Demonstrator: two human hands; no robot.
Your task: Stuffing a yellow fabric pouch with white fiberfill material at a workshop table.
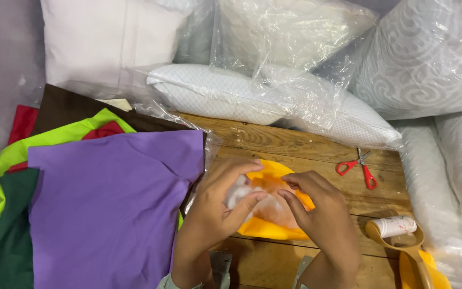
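Note:
A round orange fabric piece (pixel 271 172) lies on the wooden table (pixel 295 142). My left hand (pixel 215 211) pinches a tuft of white stuffing (pixel 237 194) against it. My right hand (pixel 324 211) rests on the orange piece from the right, fingers curled and touching the same spot. Much of the orange piece is hidden under both hands.
A stack of fabric sheets lies at left, purple (pixel 108 198) on top, with green, lime, red and brown beneath. Plastic-wrapped white pillows (pixel 263 96) line the back and right. Red-handled scissors (pixel 360 168), a lint roller (pixel 397 227) and another orange piece (pixel 434 273) sit at right.

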